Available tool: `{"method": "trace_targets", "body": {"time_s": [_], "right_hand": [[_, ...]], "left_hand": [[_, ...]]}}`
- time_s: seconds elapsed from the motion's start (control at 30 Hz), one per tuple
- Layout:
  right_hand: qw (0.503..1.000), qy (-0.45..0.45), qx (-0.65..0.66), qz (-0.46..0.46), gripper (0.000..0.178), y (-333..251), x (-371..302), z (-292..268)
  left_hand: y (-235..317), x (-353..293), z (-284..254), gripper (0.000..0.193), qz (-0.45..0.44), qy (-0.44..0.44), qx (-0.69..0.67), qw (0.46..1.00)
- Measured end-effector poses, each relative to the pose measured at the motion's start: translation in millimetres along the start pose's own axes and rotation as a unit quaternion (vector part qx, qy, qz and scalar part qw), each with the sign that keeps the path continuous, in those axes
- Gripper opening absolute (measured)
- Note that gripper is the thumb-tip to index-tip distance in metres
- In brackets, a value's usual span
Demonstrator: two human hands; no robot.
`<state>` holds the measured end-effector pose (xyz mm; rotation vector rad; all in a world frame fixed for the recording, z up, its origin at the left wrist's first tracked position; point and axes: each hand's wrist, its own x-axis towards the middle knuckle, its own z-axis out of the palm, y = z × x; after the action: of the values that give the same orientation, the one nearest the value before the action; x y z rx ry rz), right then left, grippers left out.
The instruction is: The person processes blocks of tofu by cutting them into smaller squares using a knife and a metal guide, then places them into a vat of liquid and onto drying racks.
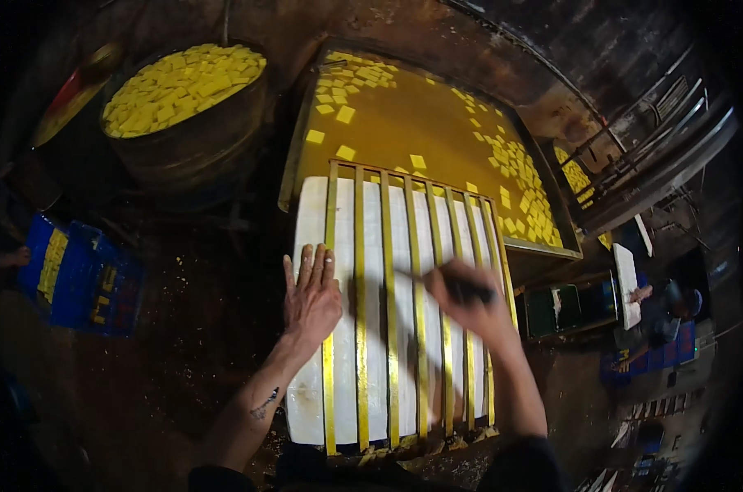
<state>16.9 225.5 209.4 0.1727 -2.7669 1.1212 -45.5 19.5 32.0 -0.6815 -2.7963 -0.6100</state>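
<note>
A wide white slab point(303, 402), smooth and soft-looking like a sheet of tofu, lies in front of me. Over it rests a slatted frame point(361, 328) with long yellow bars running away from me. My left hand point(312, 299) is laid flat near the slab's left edge, fingers stretched out beside and against the leftmost bars. Closed round the dark handle of a knife point(470, 289), my right hand point(479, 310) is over the right half of the frame. Its blade points left and is smeared by motion, so whether it touches the slab cannot be told.
Beyond the slab stands a large vat point(424, 98) of brownish-yellow liquid with floating yellow squares. A barrel point(183, 168) heaped with yellow squares is at far left. Blue crates point(76, 283) sit lower left. A person point(674, 307) works at the right near a white board point(625, 283).
</note>
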Motion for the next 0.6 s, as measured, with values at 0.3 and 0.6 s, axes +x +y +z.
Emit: {"method": "trace_targets", "body": {"time_s": [0.3, 0.6], "right_hand": [[0.977, 0.064, -0.185, -0.080, 0.013, 113, 137, 47], [0.923, -0.319, 0.066, 0.205, 0.026, -28, -142, 23]], "left_hand": [[19, 3, 1, 0.051, 0.000, -0.007, -0.016, 1.000], [13, 8, 7, 0.052, 0.003, 0.020, -0.024, 0.999]]}}
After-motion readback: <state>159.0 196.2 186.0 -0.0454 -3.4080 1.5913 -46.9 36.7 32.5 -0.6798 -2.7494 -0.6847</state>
